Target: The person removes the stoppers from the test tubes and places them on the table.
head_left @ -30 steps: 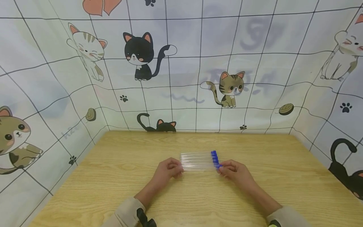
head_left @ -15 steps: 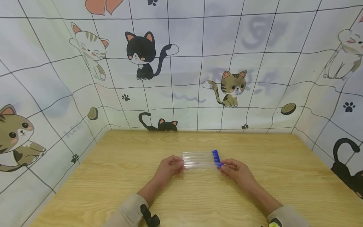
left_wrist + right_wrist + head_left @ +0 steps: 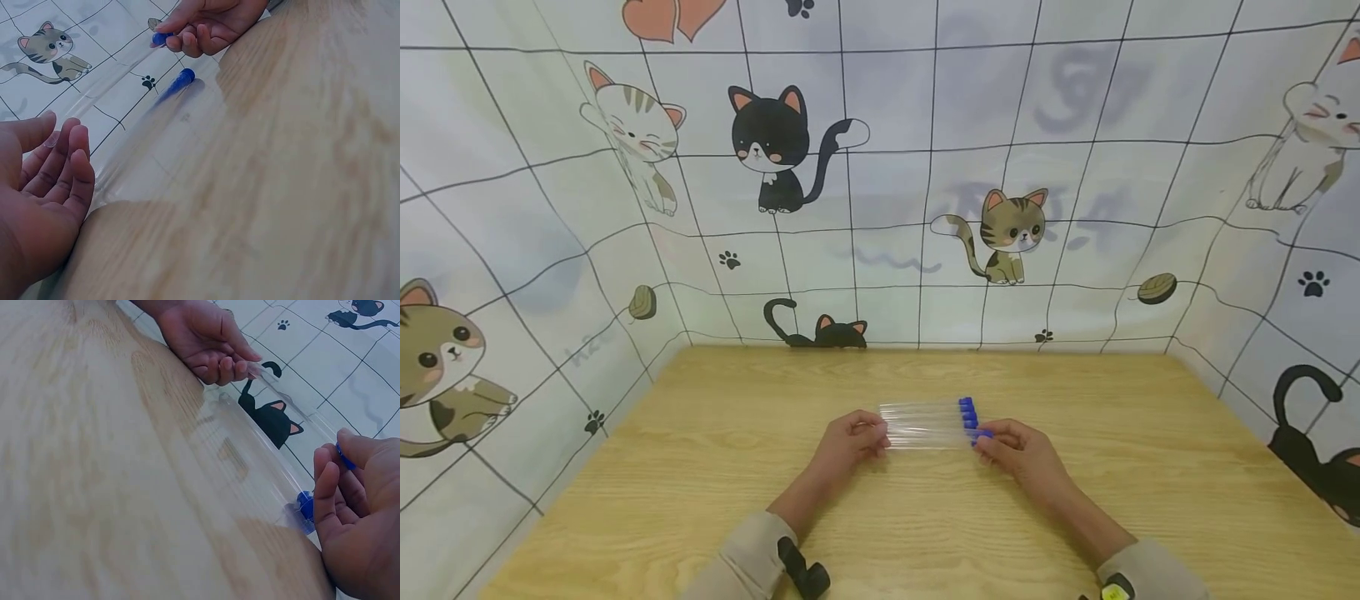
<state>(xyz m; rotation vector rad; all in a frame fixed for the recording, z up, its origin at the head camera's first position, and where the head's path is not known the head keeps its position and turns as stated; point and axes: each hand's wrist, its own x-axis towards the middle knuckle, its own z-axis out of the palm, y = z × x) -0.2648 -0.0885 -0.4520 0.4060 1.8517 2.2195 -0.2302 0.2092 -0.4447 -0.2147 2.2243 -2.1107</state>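
Note:
A clear test tube (image 3: 106, 87) with a blue cap is held level, slightly above the others, between my two hands. My left hand (image 3: 853, 442) pinches its clear end between thumb and fingers. At the opposite end, my right hand (image 3: 1026, 454) pinches the blue cap (image 3: 345, 456) with thumb and index finger. Beneath and behind it, several capped test tubes (image 3: 921, 411) lie side by side on the wooden table, their blue caps (image 3: 967, 412) all to the right. The nearest lying tube (image 3: 262, 447) shows closely in the right wrist view.
The wooden table (image 3: 917, 533) reaches back to a white sheet (image 3: 895, 192) printed with cats and grid lines, which also hangs at both sides. A black strap device (image 3: 803, 568) sits on the left sleeve.
My left hand has risen slightly, and the held test tube appears a little higher over the row. Both hands keep their grip on it, and the lying tubes stay put.

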